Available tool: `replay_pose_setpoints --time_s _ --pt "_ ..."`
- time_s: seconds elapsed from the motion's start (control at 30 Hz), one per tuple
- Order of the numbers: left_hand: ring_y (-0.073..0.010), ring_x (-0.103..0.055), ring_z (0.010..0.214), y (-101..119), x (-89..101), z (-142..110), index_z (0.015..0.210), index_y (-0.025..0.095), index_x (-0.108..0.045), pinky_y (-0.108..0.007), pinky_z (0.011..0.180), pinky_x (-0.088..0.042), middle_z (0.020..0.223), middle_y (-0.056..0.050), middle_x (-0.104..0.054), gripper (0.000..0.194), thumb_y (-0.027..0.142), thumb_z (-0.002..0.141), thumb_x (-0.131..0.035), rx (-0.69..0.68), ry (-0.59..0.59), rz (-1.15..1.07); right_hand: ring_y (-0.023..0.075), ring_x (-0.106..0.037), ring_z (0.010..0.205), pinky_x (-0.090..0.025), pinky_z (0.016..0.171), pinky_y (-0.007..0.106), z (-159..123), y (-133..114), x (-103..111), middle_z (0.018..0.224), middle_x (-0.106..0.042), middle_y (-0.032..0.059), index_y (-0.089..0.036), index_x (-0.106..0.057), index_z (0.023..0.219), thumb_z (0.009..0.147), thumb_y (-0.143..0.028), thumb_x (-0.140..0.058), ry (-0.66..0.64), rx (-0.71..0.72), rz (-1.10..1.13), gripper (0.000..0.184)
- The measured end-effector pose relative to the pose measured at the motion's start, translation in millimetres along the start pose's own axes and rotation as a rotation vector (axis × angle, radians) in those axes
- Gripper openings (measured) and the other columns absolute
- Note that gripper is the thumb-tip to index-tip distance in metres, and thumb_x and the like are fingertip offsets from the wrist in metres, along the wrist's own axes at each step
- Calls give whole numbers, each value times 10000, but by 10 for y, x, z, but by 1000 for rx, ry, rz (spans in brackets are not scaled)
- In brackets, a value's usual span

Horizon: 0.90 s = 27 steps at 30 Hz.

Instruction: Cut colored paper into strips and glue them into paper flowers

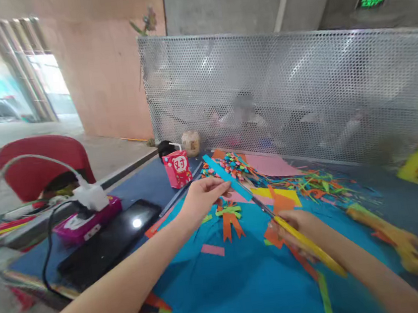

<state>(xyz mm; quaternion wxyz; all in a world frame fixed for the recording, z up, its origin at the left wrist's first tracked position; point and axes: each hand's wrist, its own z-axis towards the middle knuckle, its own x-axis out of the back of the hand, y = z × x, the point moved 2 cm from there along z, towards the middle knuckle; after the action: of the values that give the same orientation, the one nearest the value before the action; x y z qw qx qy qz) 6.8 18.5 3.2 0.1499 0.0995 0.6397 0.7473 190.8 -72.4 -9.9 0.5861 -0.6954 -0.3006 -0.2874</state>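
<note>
The cut will likely go cleanest if the left hand [199,198] keeps the narrow blue paper strip [226,175] taut and level against the blades. Its fingers pinch the strip's near end above the large blue paper sheet [247,279]. The right hand [297,227] is wrapped around the yellow-handled scissors [298,234], whose blades meet the strip's lower end.
</note>
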Motion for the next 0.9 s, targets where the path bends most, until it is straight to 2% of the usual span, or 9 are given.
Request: replay_pose_setpoints --time_s 0.2,0.33,0.53,0.77,0.9 --pt "-83 -527 514 63 -13 -71 642 129 -627 -198 478 -408 618 -32 -641 220 347 670 -625 -43 -40 100 52 -279 303 -189 328 209 37 29 6 372 -318 -82 -180 -464 656 733 -435 -477 -19 74 -13 267" --pt "-83 -517 505 99 -21 -96 640 127 -634 -206 480 -407 629 -41 -648 236 360 673 -619 -47 -57 121 47 -265 313 -189 335 206 25 25 -6 387 -289 -87 -193 -407 616 735 -438 -471 -1 85 -46 280" --pt "-74 -505 490 107 -17 -105 639 120 -630 -206 481 -403 636 -47 -650 238 354 676 -614 -30 -57 124 50 -263 314 -190 340 211 15 10 10 386 -294 -85 -194 -412 621 752 -433 -445 -11 98 -63 274" --pt "-65 -500 471 131 -28 -114 620 119 -623 -200 470 -399 625 -41 -648 245 359 670 -619 -32 -57 123 45 -281 302 -209 338 205 3 28 9 387 -308 -87 -191 -407 623 754 -436 -441 -29 99 -44 280" --pt "-66 -499 468 137 -24 -119 617 123 -620 -199 464 -399 623 -39 -651 247 366 662 -627 -25 -46 118 48 -295 296 -219 336 204 -10 -5 14 382 -316 -87 -192 -424 626 735 -449 -465 -37 46 3 283"
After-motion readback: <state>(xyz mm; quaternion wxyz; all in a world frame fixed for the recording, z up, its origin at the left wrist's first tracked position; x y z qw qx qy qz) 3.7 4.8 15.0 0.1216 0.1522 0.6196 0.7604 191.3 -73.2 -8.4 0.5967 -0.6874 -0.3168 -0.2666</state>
